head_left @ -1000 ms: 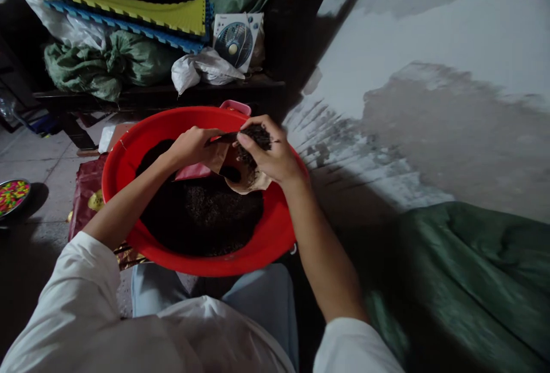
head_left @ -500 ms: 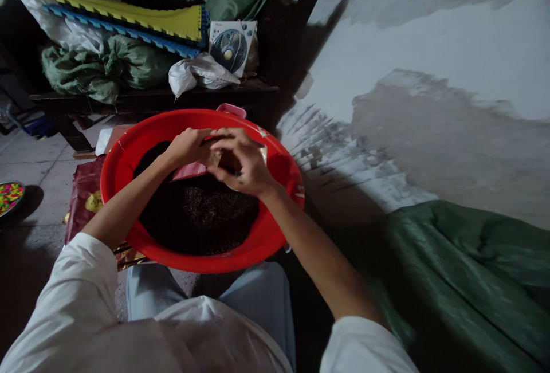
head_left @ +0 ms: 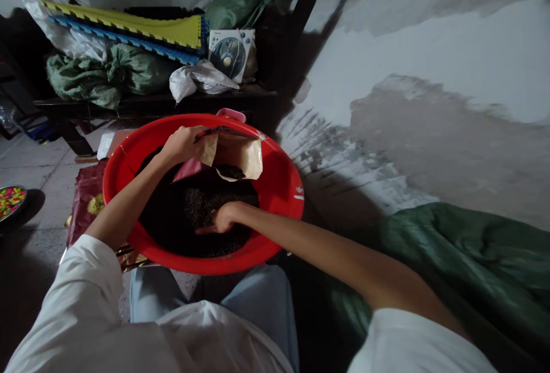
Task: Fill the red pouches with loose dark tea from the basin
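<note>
A wide red plastic basin (head_left: 281, 212) rests above my knees, holding a heap of fine, dark brown loose grains (head_left: 172, 221) whose kind I cannot tell. My left hand (head_left: 183, 145) grips the edge of a paper bag (head_left: 240, 152) over the far side of the basin. The bag's mouth faces me, its pale tan inside shows, and some dark grains lie in it. Down in the heap is my right hand (head_left: 223, 218), palm turned up and fingers stretched out, partly sunk among the grains. A pinkish-red flap (head_left: 188, 170) shows below my left hand.
Behind the basin, a dark bench (head_left: 146, 103) carries green sacks (head_left: 86, 78), yellow foam mats (head_left: 172, 29) and a fan box (head_left: 230, 55). A maroon bag (head_left: 83, 195) lies left, beyond it a bowl of colourful pieces (head_left: 12, 200). Right are a peeling wall (head_left: 408, 121) and green sheeting (head_left: 464, 258).
My right hand has left the bag's mouth and moved down toward me into the dark grains. The bag now shows wide open, still in my left hand.
</note>
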Action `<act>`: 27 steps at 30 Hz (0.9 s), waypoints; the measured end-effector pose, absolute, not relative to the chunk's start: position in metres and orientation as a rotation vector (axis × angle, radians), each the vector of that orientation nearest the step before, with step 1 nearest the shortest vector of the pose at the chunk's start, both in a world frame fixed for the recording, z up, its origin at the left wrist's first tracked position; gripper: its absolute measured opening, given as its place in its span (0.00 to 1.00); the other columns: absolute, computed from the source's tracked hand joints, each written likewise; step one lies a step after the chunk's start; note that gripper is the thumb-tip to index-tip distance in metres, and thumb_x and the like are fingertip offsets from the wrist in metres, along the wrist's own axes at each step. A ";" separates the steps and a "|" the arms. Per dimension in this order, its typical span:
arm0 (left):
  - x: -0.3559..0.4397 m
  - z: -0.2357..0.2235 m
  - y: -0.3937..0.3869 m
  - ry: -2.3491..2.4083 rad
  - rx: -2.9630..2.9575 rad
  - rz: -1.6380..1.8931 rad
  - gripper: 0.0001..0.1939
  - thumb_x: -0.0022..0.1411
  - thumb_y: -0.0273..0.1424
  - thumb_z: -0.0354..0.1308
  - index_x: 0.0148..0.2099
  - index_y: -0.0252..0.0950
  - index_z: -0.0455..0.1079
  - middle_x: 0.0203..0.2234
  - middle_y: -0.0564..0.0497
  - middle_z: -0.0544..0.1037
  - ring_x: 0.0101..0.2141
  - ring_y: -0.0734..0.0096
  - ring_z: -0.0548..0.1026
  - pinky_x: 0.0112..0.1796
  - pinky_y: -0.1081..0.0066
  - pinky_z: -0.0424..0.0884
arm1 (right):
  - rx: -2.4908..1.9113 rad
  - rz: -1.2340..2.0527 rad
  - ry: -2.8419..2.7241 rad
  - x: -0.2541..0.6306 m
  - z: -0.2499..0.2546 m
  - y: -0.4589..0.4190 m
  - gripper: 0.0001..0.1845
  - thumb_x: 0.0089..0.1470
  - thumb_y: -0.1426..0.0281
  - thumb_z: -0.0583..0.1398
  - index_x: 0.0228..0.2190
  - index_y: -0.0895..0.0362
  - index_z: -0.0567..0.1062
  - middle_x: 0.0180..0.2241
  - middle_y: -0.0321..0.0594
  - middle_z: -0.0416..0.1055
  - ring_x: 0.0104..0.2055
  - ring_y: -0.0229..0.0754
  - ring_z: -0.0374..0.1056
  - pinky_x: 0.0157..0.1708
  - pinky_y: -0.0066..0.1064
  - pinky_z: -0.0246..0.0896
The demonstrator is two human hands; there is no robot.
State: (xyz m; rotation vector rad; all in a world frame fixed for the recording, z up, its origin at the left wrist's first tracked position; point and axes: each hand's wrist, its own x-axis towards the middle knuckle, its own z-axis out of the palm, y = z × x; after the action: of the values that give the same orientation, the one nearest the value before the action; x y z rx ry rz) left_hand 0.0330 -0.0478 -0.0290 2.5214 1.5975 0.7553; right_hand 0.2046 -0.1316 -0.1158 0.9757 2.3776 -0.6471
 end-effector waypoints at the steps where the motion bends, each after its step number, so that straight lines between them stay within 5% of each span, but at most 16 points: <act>1: 0.033 -0.029 -0.047 1.634 2.505 0.757 0.25 0.74 0.31 0.57 0.71 0.41 0.75 0.54 0.40 0.86 0.52 0.51 0.84 0.54 0.57 0.79 | 0.973 -0.672 2.296 0.203 -0.114 -0.134 0.49 0.61 0.40 0.66 0.67 0.66 0.77 0.67 0.69 0.72 0.55 0.67 0.82 0.48 0.50 0.81; 4: 0.034 -0.029 -0.047 1.753 2.425 0.787 0.32 0.73 0.31 0.59 0.76 0.36 0.66 0.49 0.37 0.86 0.50 0.48 0.84 0.52 0.55 0.79 | 0.973 -0.780 2.089 0.197 -0.107 -0.145 0.65 0.60 0.33 0.61 0.79 0.65 0.56 0.76 0.68 0.58 0.56 0.66 0.81 0.36 0.43 0.81; 6: 0.035 -0.028 -0.049 1.786 2.392 0.811 0.31 0.73 0.33 0.61 0.74 0.34 0.67 0.44 0.38 0.86 0.47 0.48 0.84 0.49 0.57 0.79 | 0.896 -0.862 2.139 0.194 -0.104 -0.150 0.71 0.57 0.32 0.64 0.81 0.64 0.49 0.75 0.66 0.60 0.57 0.63 0.81 0.34 0.38 0.79; 10: 0.034 -0.026 -0.051 1.754 2.392 0.915 0.17 0.71 0.33 0.61 0.59 0.36 0.78 0.41 0.41 0.85 0.40 0.56 0.82 0.44 0.61 0.76 | 0.725 -0.902 2.312 0.190 -0.108 -0.152 0.63 0.56 0.44 0.73 0.78 0.65 0.60 0.71 0.61 0.69 0.61 0.59 0.79 0.50 0.34 0.78; 14: 0.033 -0.025 -0.047 1.625 2.397 1.140 0.10 0.72 0.33 0.58 0.44 0.36 0.80 0.33 0.46 0.82 0.33 0.64 0.76 0.39 0.66 0.71 | 0.647 -0.890 2.421 0.186 -0.110 -0.152 0.57 0.58 0.58 0.75 0.78 0.63 0.60 0.73 0.58 0.67 0.70 0.58 0.72 0.65 0.36 0.70; 18: 0.036 -0.023 -0.045 1.498 2.300 1.418 0.18 0.73 0.36 0.59 0.29 0.36 0.70 0.24 0.51 0.72 0.28 0.71 0.67 0.32 0.70 0.64 | 0.594 -0.863 2.478 0.179 -0.105 -0.153 0.53 0.58 0.62 0.74 0.77 0.59 0.62 0.75 0.54 0.64 0.73 0.52 0.69 0.66 0.31 0.67; 27: 0.041 -0.015 -0.048 1.328 2.163 1.523 0.23 0.77 0.38 0.54 0.27 0.38 0.58 0.22 0.56 0.57 0.26 0.74 0.56 0.28 0.70 0.54 | 0.379 -1.074 2.658 0.188 -0.088 -0.143 0.34 0.63 0.66 0.70 0.67 0.61 0.74 0.69 0.51 0.74 0.69 0.50 0.72 0.67 0.33 0.63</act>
State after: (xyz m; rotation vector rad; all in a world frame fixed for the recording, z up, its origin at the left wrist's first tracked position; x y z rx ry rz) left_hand 0.0414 -0.0483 -0.0149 2.1634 1.3282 1.5227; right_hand 0.1876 -0.1433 -0.0882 0.3786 2.6580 -1.0744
